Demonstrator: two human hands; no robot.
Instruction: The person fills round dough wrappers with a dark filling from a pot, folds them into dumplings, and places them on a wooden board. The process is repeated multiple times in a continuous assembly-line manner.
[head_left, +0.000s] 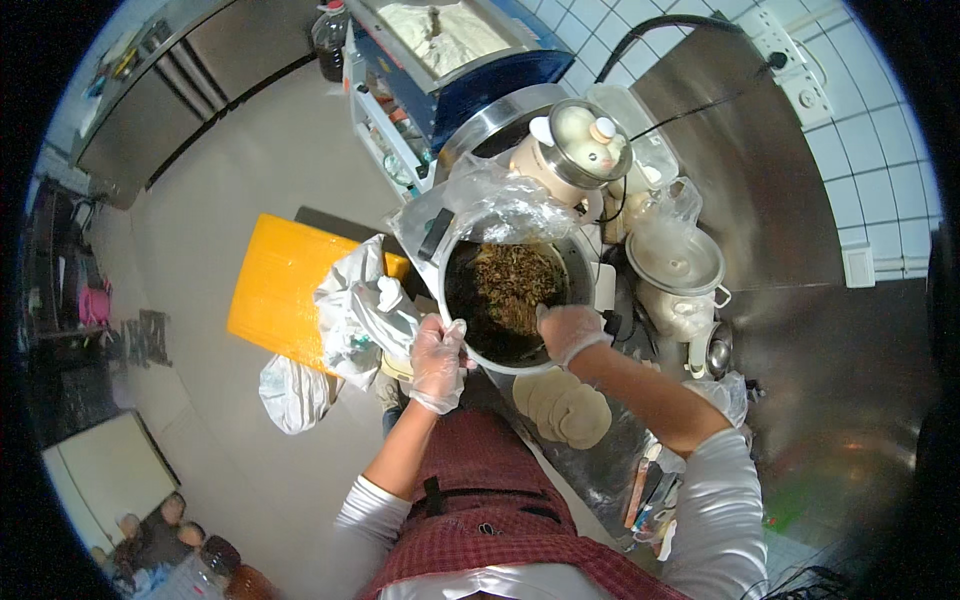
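Observation:
A round metal pot stands in front of me with a chopped brown filling in it. My left hand, in a clear plastic glove, grips the pot's near left rim. My right hand, gloved the same way, reaches over the near right rim into the pot; its fingers are curled at the edge of the filling, and whether they hold anything cannot be told. A crumpled clear plastic bag lies over the far rim. Several flat round dough wrappers overlap on the dark worktop just below the pot.
A small cooker with a glass lid stands behind the pot; a lidded pot is at the right. A bin of white flour is at the back. White plastic bags lie by a yellow box at the left. A cord hangs from wall sockets.

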